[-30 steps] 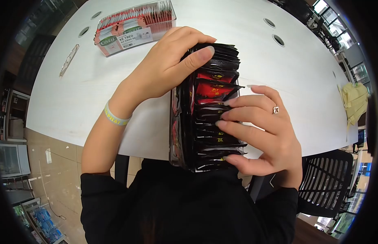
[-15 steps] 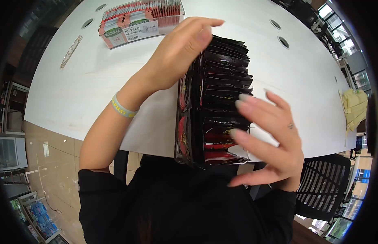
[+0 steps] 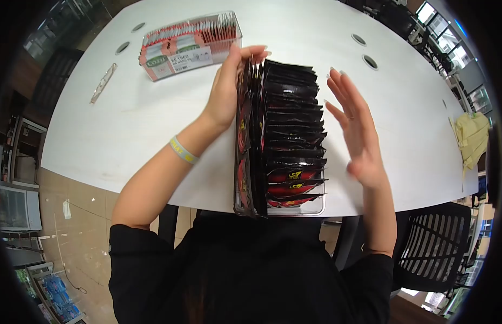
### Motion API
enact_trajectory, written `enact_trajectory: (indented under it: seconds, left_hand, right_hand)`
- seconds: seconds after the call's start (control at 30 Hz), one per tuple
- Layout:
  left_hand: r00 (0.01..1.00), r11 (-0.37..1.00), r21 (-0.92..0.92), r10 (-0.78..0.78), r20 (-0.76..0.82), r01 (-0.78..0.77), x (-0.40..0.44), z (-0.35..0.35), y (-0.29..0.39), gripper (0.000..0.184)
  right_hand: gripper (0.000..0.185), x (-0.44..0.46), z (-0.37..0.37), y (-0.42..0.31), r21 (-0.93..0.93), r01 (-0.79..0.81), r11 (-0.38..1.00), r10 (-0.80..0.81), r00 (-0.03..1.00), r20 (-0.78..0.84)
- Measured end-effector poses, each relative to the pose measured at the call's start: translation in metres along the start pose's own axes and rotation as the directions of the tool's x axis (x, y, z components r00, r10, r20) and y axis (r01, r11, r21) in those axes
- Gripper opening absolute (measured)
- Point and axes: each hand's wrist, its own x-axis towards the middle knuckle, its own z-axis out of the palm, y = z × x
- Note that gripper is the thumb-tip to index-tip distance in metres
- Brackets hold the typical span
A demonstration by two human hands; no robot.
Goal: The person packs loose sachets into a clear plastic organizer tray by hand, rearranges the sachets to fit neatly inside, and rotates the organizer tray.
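Observation:
A clear plastic bin (image 3: 319, 208) stands at the table's near edge, filled with black-and-red sachets (image 3: 294, 116). Most of them stand upright in one row facing me; others are lined up lengthwise along the left wall. My left hand (image 3: 228, 89) rests against the bin's far left corner, its fingers stretched over the far end and its palm along the side. To the right of the bin, my right hand (image 3: 358, 127) is raised with fingers extended, apart from the sachets and holding nothing.
Behind the bin on the white table (image 3: 126, 140) sits a second clear box (image 3: 194, 46) of red-and-white sachets with a label. A thin clear strip (image 3: 103, 83) lies at left. A yellow bag (image 3: 471, 137) hangs at the right edge, near a black chair (image 3: 432, 245).
My right hand has moved from over the near sachets outward and away, to the bin's right. My left hand has come down lower at the far left corner. The near sachets stand more upright.

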Motion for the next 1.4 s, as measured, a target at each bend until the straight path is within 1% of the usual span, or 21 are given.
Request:
enact_trajectory:
  seconds: [0.1, 0.17, 0.3, 0.37, 0.4, 0.47, 0.5, 0.57, 0.63, 0.7, 0.73, 0.8, 0.87, 0.97, 1.03, 1.13, 1.17, 1.2, 1.27, 1.33, 1.4]
  left_hand:
    - [0.970, 0.969, -0.193, -0.187, -0.157, 0.156, -0.013, 0.015, 0.001, 0.065]
    - [0.926, 0.947, -0.254, -0.264, -0.269, 0.197, -0.020, 0.012, -0.006, 0.068]
    - [0.916, 0.959, -0.147, -0.275, -0.293, 0.241, -0.065, 0.028, 0.024, 0.069]
    - [0.983, 0.955, -0.234, -0.175, 0.060, 0.185, -0.080, 0.043, 0.035, 0.065]
    - [0.956, 0.839, -0.463, -0.284, 0.070, 0.284, -0.079, 0.041, 0.044, 0.058]
    - [0.976, 0.863, -0.458, -0.206, 0.067, 0.214, -0.075, 0.037, 0.037, 0.053]
    - [0.989, 0.925, -0.368, -0.129, -0.069, 0.095, -0.071, 0.027, 0.011, 0.052]
    - [0.959, 0.923, -0.316, -0.265, -0.105, 0.221, -0.072, 0.033, 0.028, 0.053]
    - [0.963, 0.944, -0.238, -0.255, -0.086, 0.228, -0.079, 0.029, 0.027, 0.057]
    - [0.955, 0.985, 0.132, -0.073, -0.286, 0.115, -0.094, 0.036, 0.026, 0.062]
    - [0.956, 0.986, 0.127, -0.067, -0.285, 0.107, -0.102, 0.035, 0.027, 0.062]
    - [0.979, 0.913, 0.367, -0.124, -0.164, 0.177, -0.126, 0.022, 0.035, 0.074]
    - [0.974, 0.791, 0.569, -0.201, -0.102, 0.223, -0.141, 0.009, 0.047, 0.088]
    - [0.956, 0.718, 0.691, 0.138, -0.259, 0.084, -0.125, -0.046, 0.051, 0.089]
    - [0.821, 0.933, 0.356, 0.159, -0.549, 0.057, -0.098, -0.099, 0.058, 0.073]
    - [0.752, 0.941, 0.335, 0.186, -0.633, 0.049, -0.050, -0.121, 0.076, 0.081]
    - [0.734, 0.903, 0.430, 0.298, -0.610, -0.009, -0.035, -0.136, 0.060, 0.082]
    - [0.712, 0.851, 0.520, 0.407, -0.572, -0.069, -0.026, -0.144, 0.045, 0.082]
    - [0.727, 0.841, 0.541, 0.366, -0.581, 0.009, -0.014, -0.125, 0.027, 0.083]
    - [0.776, 0.840, 0.537, 0.290, -0.560, 0.075, -0.025, -0.101, 0.030, 0.086]
    - [0.826, 0.861, 0.494, 0.186, -0.533, 0.124, -0.039, -0.087, 0.040, 0.091]
  right_hand:
    - [0.111, 0.000, 0.015, 0.024, 0.191, -0.161, 0.968, 0.190, 0.971, -0.145]
    - [0.105, -0.015, 0.030, 0.033, 0.200, -0.169, 0.965, 0.184, 0.981, -0.059]
    - [0.094, -0.021, 0.056, 0.018, 0.428, -0.095, 0.899, 0.155, 0.982, -0.108]
    - [0.084, -0.016, 0.072, 0.018, 0.557, -0.128, 0.821, 0.236, 0.964, -0.125]
    - [0.079, -0.014, 0.076, 0.017, 0.635, -0.141, 0.759, 0.249, 0.965, -0.082]
    - [0.066, 0.000, 0.077, 0.019, 0.768, -0.160, 0.620, 0.255, 0.967, -0.004]
    - [0.064, 0.008, 0.074, 0.021, 0.810, -0.180, 0.558, 0.245, 0.968, 0.047]
    - [0.062, 0.023, 0.068, 0.029, 0.879, -0.222, 0.422, 0.246, 0.961, 0.125]
    - [0.060, 0.035, 0.058, 0.050, 0.886, -0.261, 0.384, 0.231, 0.956, 0.182]
    - [0.058, 0.047, 0.048, 0.053, 0.873, -0.369, 0.319, 0.265, 0.919, 0.291]
    - [0.058, 0.055, 0.044, 0.052, 0.869, -0.369, 0.328, 0.264, 0.919, 0.291]
    - [0.061, 0.074, 0.041, 0.051, 0.799, -0.543, 0.258, 0.306, 0.830, 0.466]
    - [0.065, 0.092, 0.046, 0.060, 0.746, -0.568, 0.347, 0.367, 0.814, 0.450]
    - [0.069, 0.106, 0.041, 0.088, 0.596, -0.390, 0.702, 0.443, 0.894, 0.063]
    - [0.067, 0.084, 0.026, 0.075, 0.571, -0.325, 0.754, 0.507, 0.840, -0.191]
    - [0.061, 0.031, 0.038, 0.025, 0.533, -0.258, 0.806, 0.529, 0.718, -0.452]
    - [0.059, 0.018, 0.053, 0.018, 0.564, -0.200, 0.801, 0.526, 0.686, -0.503]
    - [0.060, 0.008, 0.069, 0.013, 0.623, -0.153, 0.767, 0.517, 0.723, -0.459]
    - [0.064, -0.001, 0.090, 0.011, 0.593, -0.165, 0.788, 0.468, 0.787, -0.402]
    - [0.068, 0.012, 0.090, 0.016, 0.674, -0.103, 0.732, 0.472, 0.790, -0.391]
    - [0.077, 0.038, 0.080, 0.021, 0.685, -0.162, 0.710, 0.518, 0.780, -0.352]
